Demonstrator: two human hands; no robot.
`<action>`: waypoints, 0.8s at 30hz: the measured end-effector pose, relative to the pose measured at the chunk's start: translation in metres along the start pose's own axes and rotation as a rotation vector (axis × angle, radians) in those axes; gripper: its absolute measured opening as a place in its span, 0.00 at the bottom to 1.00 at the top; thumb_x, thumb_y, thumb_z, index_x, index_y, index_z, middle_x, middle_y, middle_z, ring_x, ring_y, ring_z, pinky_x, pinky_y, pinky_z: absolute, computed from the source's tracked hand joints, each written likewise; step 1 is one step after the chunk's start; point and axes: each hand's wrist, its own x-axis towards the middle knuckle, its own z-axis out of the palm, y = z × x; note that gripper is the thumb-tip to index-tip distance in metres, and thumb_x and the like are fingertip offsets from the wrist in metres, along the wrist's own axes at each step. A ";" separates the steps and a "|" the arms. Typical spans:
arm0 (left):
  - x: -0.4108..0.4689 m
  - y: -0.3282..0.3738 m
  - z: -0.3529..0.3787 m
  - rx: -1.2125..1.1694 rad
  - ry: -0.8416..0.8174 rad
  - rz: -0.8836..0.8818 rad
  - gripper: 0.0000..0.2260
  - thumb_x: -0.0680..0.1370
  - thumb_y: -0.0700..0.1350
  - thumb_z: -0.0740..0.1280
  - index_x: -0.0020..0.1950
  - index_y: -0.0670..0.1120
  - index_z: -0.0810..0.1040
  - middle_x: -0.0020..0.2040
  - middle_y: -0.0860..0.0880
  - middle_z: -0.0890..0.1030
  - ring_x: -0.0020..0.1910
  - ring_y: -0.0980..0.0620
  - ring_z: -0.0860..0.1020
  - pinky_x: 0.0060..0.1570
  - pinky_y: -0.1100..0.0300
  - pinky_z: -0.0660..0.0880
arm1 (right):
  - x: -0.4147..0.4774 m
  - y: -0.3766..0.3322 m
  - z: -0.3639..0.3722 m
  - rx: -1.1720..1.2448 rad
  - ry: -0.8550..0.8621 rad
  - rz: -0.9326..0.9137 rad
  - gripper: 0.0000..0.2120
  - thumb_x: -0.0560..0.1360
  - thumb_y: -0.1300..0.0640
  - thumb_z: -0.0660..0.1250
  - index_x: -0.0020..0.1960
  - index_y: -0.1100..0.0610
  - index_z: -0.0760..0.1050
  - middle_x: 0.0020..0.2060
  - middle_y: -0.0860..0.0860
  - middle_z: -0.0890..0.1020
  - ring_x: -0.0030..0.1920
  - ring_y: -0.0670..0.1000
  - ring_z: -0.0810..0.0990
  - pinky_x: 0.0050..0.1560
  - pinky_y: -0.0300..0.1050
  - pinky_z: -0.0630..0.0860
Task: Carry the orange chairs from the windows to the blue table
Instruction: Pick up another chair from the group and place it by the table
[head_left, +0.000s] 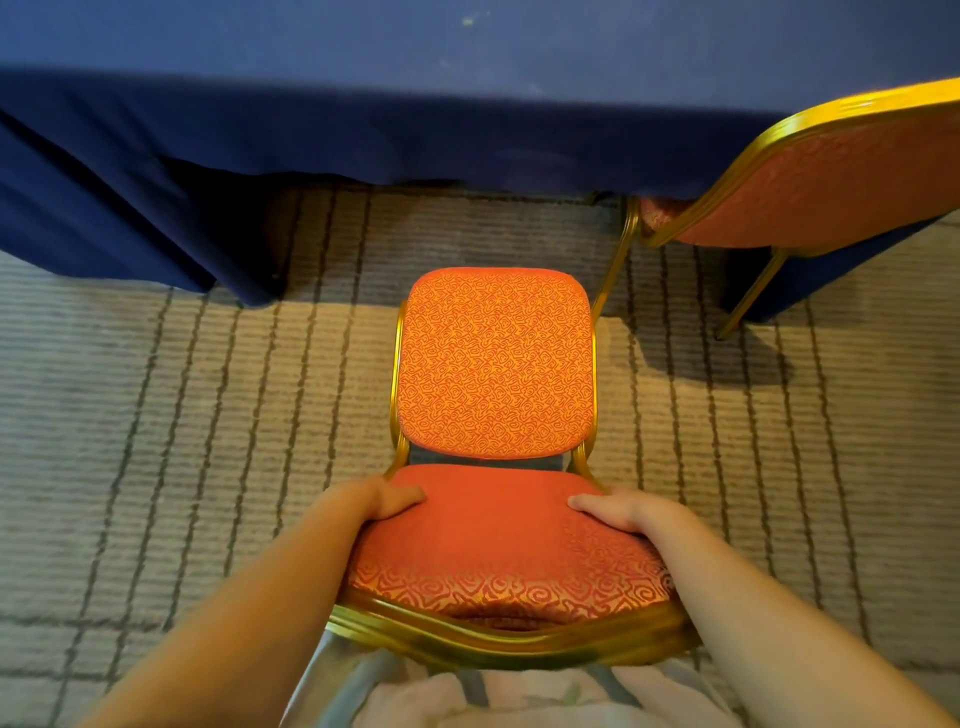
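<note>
Chair (496, 525): orange patterned padding on a gold frame, low in the middle of the view, over the carpet and a little short of the worktop.
Chair's heading: its long axis runs straight from the person toward the worktop. The seat's front edge is nearest the person and the backrest is at the far end, padded face turned up to the camera.
Chair's legs: hidden under the seat (so I cannot tell whether they touch the carpet).
Left hand (395, 501): grasping the seat's left side, thumb laid on the padding, the other fingers out of sight past the edge.
Right hand (608, 512): grasping the seat's right side in the same way, thumb on top.
Clothing (493, 696): pale fabric at the bottom edge, just below the seat's front rail.
Carpet (171, 415): beige-grey, ribbed, crossed by dark lines, filling the floor on both sides of the chair.
Second chair (831, 176): same orange and gold, at the upper right, its seat reaching under the cloth and its backrest tilted toward the camera.
Worktop (467, 36): blue, spanning the top of the view.
Cloth (311, 135): dark blue, hanging from the worktop's edge, reaching the carpet at the left.
</note>
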 end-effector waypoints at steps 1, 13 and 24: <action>-0.001 0.000 -0.004 -0.003 -0.031 -0.009 0.34 0.77 0.64 0.59 0.75 0.42 0.64 0.72 0.41 0.69 0.69 0.42 0.70 0.64 0.53 0.66 | -0.002 -0.002 -0.003 -0.007 -0.025 0.014 0.40 0.74 0.30 0.59 0.77 0.55 0.63 0.73 0.56 0.69 0.69 0.58 0.71 0.66 0.49 0.68; -0.021 0.020 -0.064 0.110 -0.213 -0.036 0.39 0.76 0.71 0.51 0.75 0.42 0.63 0.71 0.42 0.70 0.67 0.43 0.71 0.66 0.52 0.66 | -0.023 -0.010 -0.055 -0.011 -0.168 0.124 0.41 0.73 0.25 0.52 0.74 0.53 0.66 0.63 0.53 0.77 0.52 0.53 0.78 0.54 0.44 0.70; 0.001 0.094 -0.168 0.167 -0.065 0.016 0.37 0.78 0.68 0.49 0.76 0.42 0.61 0.73 0.42 0.67 0.69 0.43 0.69 0.67 0.52 0.64 | -0.007 -0.054 -0.163 0.045 -0.088 0.058 0.38 0.75 0.27 0.52 0.72 0.54 0.69 0.67 0.54 0.76 0.56 0.53 0.78 0.54 0.42 0.67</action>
